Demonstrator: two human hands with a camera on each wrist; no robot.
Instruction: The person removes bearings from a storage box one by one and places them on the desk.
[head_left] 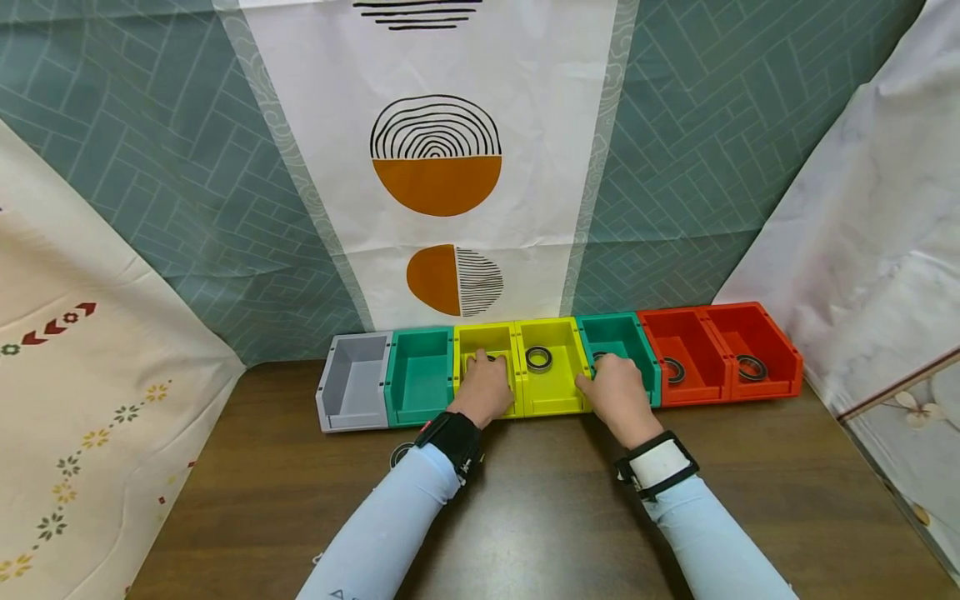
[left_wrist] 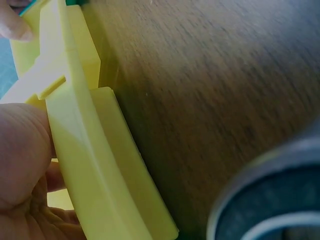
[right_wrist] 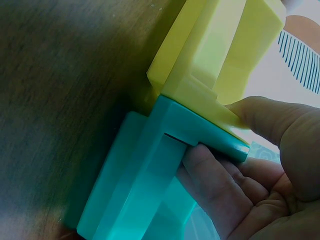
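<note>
— Doing what with the left hand (head_left: 483, 390)?
— Reaching inside the left yellow bin (head_left: 480, 337), near a dark ring (head_left: 491, 358); hiding the fingertips, leaving the grip impossible to tell.
— And with the right hand (head_left: 619, 398)?
— Pinching together adjoining walls of the right yellow bin (head_left: 557, 390) and neighbouring green bin (head_left: 617, 330).

The head view is bright and mostly sharp, with pale glare on the table (head_left: 525, 537) at lower centre and soft shadows beside both sleeves (head_left: 386, 525). Both wrist views are dimmer; in the left one, a yellow bin (left_wrist: 82, 145) pales toward the upper left, while a ring (left_wrist: 280, 197) at lower right blurs.
</note>
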